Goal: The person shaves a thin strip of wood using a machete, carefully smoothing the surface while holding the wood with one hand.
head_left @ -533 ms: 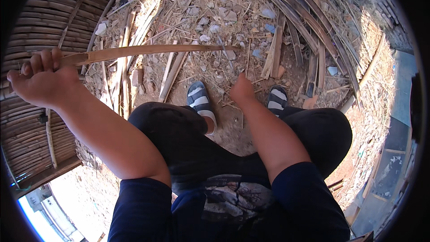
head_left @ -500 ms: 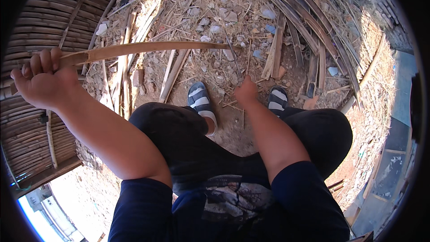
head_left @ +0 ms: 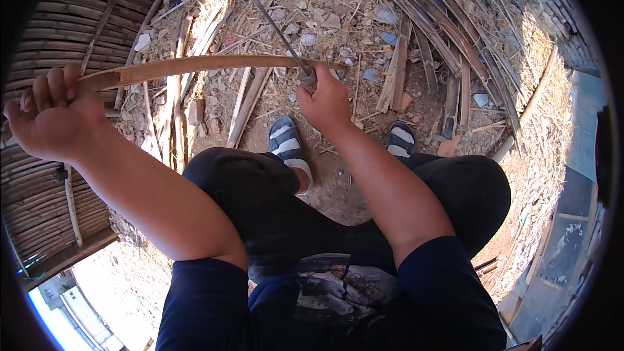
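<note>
A long, narrow bamboo strip [head_left: 207, 65] bows across the view, its left end held in my left hand [head_left: 62, 117], whose fingers are curled round it. Close to my hand the strip has a notched, split spot. My right hand [head_left: 325, 101] grips the handle of a long, thin-bladed knife [head_left: 263, 13]. Its dark blade slants up and to the left, passing over the strip near the strip's right end. Whether the blade touches the strip I cannot tell.
Split bamboo pieces [head_left: 455, 32] lie in a curved heap at the upper right. More slats [head_left: 250, 107] rest on the rubble and straw ahead of my sandalled feet [head_left: 286, 140]. A bamboo-slat wall [head_left: 71, 19] rises on the left. Grey-blue panels [head_left: 572, 201] line the right side.
My right hand has risen and moved left, bringing the knife up so its blade now slants to the upper left. My left hand and the strip have shifted only slightly.
</note>
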`<action>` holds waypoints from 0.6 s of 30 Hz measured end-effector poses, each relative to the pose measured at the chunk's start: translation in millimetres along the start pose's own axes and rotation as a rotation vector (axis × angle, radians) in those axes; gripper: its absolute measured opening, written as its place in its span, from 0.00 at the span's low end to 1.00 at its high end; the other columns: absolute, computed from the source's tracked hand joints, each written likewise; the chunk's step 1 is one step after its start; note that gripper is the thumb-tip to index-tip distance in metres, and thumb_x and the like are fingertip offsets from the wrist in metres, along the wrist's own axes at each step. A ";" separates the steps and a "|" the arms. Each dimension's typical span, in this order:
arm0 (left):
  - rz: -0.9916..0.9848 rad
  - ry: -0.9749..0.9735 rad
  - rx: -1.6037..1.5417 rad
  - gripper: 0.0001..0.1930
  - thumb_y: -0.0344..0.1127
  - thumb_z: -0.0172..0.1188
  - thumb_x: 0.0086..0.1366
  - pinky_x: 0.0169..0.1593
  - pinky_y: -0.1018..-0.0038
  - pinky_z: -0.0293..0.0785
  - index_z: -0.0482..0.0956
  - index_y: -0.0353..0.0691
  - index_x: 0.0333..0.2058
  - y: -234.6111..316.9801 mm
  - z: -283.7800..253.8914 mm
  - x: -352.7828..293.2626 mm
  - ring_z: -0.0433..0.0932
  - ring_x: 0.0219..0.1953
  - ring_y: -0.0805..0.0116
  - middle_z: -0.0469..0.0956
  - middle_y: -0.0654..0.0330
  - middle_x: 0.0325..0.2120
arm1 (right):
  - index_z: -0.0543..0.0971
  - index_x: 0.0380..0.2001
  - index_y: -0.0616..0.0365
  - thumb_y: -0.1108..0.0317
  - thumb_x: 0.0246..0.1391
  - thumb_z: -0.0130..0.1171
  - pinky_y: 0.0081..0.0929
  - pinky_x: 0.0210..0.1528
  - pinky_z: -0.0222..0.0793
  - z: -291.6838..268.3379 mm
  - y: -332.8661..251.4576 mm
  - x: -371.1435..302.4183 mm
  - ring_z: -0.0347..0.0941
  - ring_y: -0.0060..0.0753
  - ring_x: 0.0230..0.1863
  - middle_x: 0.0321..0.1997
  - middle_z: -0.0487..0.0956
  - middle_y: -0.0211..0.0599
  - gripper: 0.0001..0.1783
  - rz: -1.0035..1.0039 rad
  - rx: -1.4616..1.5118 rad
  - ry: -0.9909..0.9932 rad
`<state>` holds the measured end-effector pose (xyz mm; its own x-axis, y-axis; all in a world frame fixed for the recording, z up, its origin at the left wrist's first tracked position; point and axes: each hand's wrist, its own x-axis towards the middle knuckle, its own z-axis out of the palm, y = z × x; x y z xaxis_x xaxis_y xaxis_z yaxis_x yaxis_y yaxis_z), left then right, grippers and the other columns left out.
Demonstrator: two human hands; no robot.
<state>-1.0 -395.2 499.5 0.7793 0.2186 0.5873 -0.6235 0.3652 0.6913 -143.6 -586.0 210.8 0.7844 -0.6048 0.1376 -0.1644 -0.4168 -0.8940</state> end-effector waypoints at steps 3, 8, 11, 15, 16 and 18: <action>-0.007 -0.060 -0.007 0.14 0.43 0.45 0.67 0.21 0.75 0.48 0.55 0.47 0.26 0.1 -10.9 6.3 0.48 0.15 0.74 0.51 0.67 0.15 | 0.73 0.45 0.60 0.66 0.50 0.63 0.51 0.41 0.72 -0.6 -3.8 -0.6 0.77 0.63 0.39 0.34 0.80 0.53 0.19 -0.112 0.107 0.022; 0.000 0.073 0.081 0.14 0.46 0.45 0.70 0.21 0.75 0.49 0.55 0.48 0.29 -1.9 3.3 -5.6 0.48 0.16 0.74 0.51 0.67 0.16 | 0.71 0.50 0.62 0.72 0.51 0.59 0.50 0.49 0.73 0.9 96.7 -38.9 0.78 0.62 0.45 0.41 0.80 0.59 0.21 0.453 -0.420 -0.348; -0.039 0.016 -0.049 0.14 0.46 0.45 0.70 0.22 0.75 0.48 0.56 0.48 0.29 -1.1 -7.8 -1.4 0.47 0.16 0.74 0.51 0.67 0.16 | 0.71 0.44 0.65 0.70 0.49 0.60 0.52 0.47 0.73 -8.4 132.6 -52.8 0.78 0.64 0.43 0.38 0.80 0.62 0.19 0.496 -0.424 -0.257; 0.002 0.030 0.031 0.14 0.45 0.45 0.70 0.21 0.75 0.48 0.56 0.48 0.28 -2.6 -4.4 -0.6 0.47 0.16 0.74 0.50 0.67 0.16 | 0.73 0.43 0.66 0.67 0.48 0.61 0.53 0.46 0.74 -10.3 111.8 -49.3 0.78 0.63 0.43 0.38 0.81 0.61 0.19 0.489 -0.408 -0.253; -0.005 0.029 0.016 0.14 0.45 0.45 0.70 0.21 0.75 0.48 0.56 0.48 0.28 -2.0 -5.2 0.4 0.47 0.16 0.74 0.50 0.67 0.16 | 0.73 0.42 0.66 0.67 0.48 0.61 0.53 0.45 0.74 -9.1 102.7 -48.2 0.78 0.64 0.42 0.38 0.81 0.61 0.19 0.514 -0.410 -0.233; -0.023 -0.018 -0.024 0.14 0.45 0.45 0.70 0.21 0.75 0.48 0.56 0.47 0.29 -1.9 -3.5 1.9 0.47 0.16 0.74 0.50 0.67 0.16 | 0.74 0.42 0.65 0.66 0.47 0.62 0.52 0.42 0.74 -3.7 107.3 -48.6 0.79 0.63 0.40 0.35 0.81 0.58 0.20 0.454 -0.366 -0.154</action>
<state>1.9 -392.3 497.8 0.7919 0.1938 0.5791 -0.6037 0.3912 0.6946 -201.5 -603.9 109.9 0.6605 -0.6834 -0.3108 -0.6770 -0.3631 -0.6402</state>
